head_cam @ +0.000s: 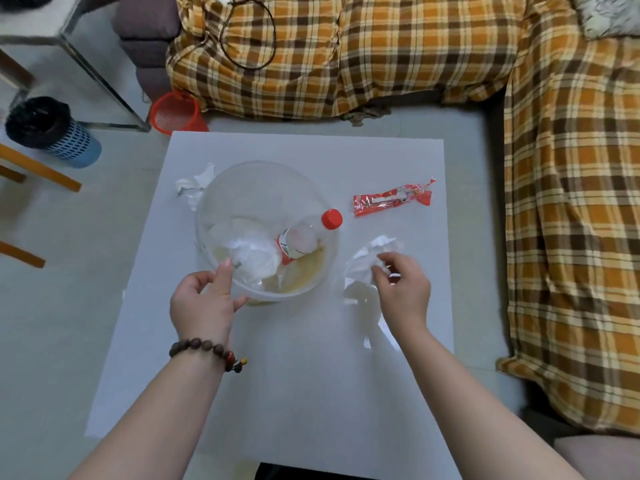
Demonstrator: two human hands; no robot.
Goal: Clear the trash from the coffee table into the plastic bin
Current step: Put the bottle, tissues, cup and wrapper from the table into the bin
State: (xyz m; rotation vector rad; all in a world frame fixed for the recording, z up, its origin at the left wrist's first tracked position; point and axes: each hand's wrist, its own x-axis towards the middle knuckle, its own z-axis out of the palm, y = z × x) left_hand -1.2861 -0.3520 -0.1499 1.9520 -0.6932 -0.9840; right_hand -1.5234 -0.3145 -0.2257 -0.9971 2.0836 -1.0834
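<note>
A clear plastic bin point(221, 188) stands on the white coffee table point(311, 375). Inside it lie crumpled white paper and a plastic bottle with a red cap point(331, 219) leaning on the rim. My left hand point(204, 303) grips the bin's near rim, thumb inside. To the bin's right, my right hand point(403, 289) pinches a crumpled white tissue with clear plastic point(363, 268) on the table. A red snack wrapper point(393, 199) lies farther back on the right. Another crumpled white tissue point(194, 187) sits behind the bin's left side.
A sofa with an orange plaid cover point(381, 57) wraps around the far and right sides of the table. On the floor at the left stand a red mesh basket point(176, 112) and a blue bin with a black liner point(52, 131), near wooden chair legs.
</note>
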